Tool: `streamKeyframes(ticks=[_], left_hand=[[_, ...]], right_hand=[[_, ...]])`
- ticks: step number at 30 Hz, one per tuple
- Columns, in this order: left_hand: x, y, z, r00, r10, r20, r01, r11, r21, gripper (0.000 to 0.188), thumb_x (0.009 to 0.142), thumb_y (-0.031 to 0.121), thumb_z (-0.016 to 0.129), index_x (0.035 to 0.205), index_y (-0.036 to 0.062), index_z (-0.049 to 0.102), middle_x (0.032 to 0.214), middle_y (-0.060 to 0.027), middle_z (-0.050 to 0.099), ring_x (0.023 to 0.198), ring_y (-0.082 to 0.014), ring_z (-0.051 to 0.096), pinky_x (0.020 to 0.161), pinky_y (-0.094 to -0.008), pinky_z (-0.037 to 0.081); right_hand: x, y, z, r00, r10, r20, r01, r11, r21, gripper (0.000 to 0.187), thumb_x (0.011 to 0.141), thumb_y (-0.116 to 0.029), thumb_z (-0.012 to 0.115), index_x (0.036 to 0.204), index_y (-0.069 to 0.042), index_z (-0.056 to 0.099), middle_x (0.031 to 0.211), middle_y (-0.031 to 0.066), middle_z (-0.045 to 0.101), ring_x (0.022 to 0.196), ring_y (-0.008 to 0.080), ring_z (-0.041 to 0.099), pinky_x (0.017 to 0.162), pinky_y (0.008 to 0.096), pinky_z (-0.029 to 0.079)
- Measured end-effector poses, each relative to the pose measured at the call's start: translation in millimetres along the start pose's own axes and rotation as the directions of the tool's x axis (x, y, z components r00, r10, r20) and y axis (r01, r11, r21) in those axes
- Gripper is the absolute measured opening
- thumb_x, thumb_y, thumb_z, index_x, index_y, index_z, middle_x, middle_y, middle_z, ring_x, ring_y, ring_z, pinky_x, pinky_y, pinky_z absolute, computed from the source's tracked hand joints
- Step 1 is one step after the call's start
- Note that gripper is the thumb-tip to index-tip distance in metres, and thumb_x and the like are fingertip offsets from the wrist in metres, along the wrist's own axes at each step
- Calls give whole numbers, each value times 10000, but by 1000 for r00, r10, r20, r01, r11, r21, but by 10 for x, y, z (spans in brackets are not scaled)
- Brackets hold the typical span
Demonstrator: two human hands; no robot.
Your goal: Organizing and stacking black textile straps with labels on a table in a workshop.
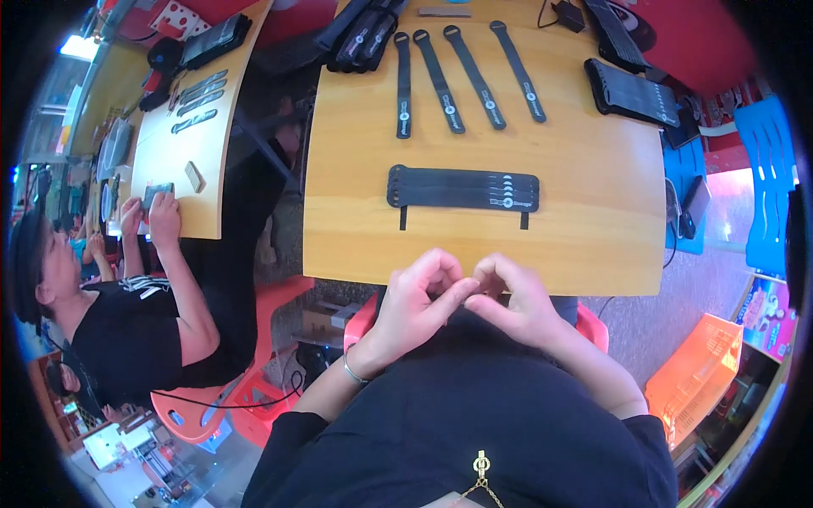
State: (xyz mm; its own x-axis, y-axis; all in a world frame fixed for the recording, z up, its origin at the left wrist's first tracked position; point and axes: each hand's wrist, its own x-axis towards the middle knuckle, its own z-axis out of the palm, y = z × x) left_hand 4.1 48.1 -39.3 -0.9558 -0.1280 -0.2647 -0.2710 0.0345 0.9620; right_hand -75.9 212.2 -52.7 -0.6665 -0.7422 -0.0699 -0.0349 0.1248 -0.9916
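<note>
A co-worker's hands (pixel 157 216) rest at nine o'clock. Left hand (pixel 415 300) and right hand (pixel 512 300) meet fingertip to fingertip at the table (pixel 593 195) edge; any pinched item is indiscernible. Stacked black straps (pixel 463 189) lie at twelve o'clock, presumably within easy reach.

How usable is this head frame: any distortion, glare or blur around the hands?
Head view: strong fisheye bend, the wooden table edges curve and the corners go black; glare blows out a patch at upper left; the left hand and right hand are fairly sharp, but their fingers overlap, hiding anything pinched; the stacked black straps read clearly.
</note>
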Motion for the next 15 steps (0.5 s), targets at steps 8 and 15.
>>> streamKeyframes(ticks=[8, 15], left_hand=[[29, 133, -296, 989, 13, 149, -8, 999, -36, 180, 904, 90, 618, 1047, 11, 542, 732, -52, 624, 658, -103, 603, 573, -248, 465], [12, 17, -831, 986, 54, 157, -104, 937, 334, 255, 836, -42, 634, 1084, -1, 589, 781, -12, 629, 656, -62, 576, 599, -208, 467]], right_hand=[[-36, 57, -223, 978, 208, -28, -206, 976, 71, 176, 817, -87, 731, 921, -42, 596, 784, 9, 634, 716, 64, 594, 641, 214, 478], [-152, 310, -608, 947, 262, -186, -240, 961, 135, 118, 836, -29, 682, 912, -37, 593, 796, -14, 620, 739, 48, 582, 665, 196, 453]])
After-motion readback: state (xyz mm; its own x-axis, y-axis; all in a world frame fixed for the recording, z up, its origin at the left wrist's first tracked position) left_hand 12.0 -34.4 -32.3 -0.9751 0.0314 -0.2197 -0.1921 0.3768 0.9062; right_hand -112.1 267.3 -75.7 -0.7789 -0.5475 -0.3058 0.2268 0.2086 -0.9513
